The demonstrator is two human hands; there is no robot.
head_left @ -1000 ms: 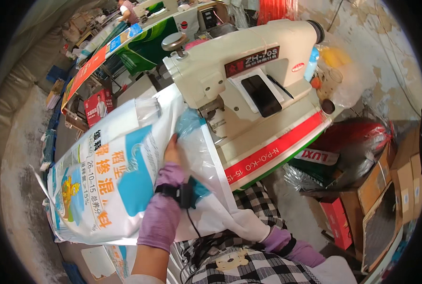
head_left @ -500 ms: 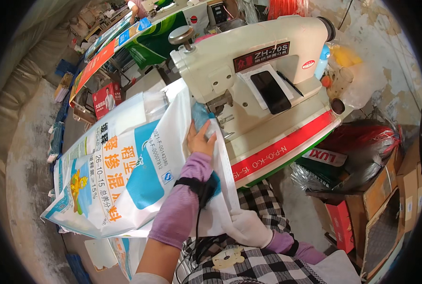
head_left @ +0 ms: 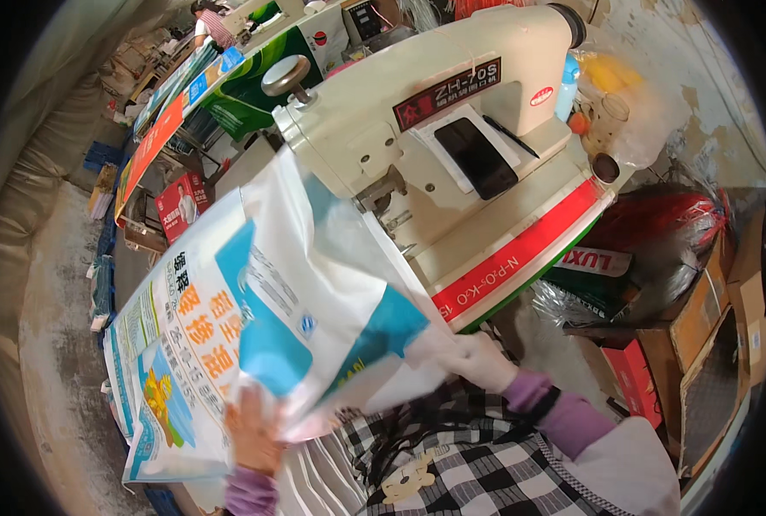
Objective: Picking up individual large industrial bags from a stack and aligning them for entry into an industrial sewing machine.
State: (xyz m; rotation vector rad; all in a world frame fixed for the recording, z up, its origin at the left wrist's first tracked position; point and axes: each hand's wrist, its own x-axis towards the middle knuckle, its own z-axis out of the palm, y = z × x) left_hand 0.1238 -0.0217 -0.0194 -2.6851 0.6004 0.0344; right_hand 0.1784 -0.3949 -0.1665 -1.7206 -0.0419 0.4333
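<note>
A large white woven plastic bag (head_left: 267, 249) with blue patches and orange and black print lies slanted in front of me, its upper part beside the needle end of a cream sewing machine (head_left: 348, 138). My right hand (head_left: 483, 363), in a white glove, is closed on the bag's right edge. Low on the printed face rests my bare left hand (head_left: 255, 430), blurred by motion, its fingers apart. Under the bag, near my lap, a stack of white bag edges (head_left: 314, 473) shows. The bag hides part of the machine's bed.
On the machine's bed lie a black phone (head_left: 476, 157), white paper and a pen (head_left: 510, 136). Cardboard boxes (head_left: 701, 301) and a red-and-clear plastic bundle (head_left: 649, 224) stand at right. A red box (head_left: 181, 206) sits beyond the bag. Another person (head_left: 213, 27) is at the far left.
My left hand has left the bag's top by the needle and moved down to its lower face. The bag has folded over toward me, and my right hand has moved up and right with its edge.
</note>
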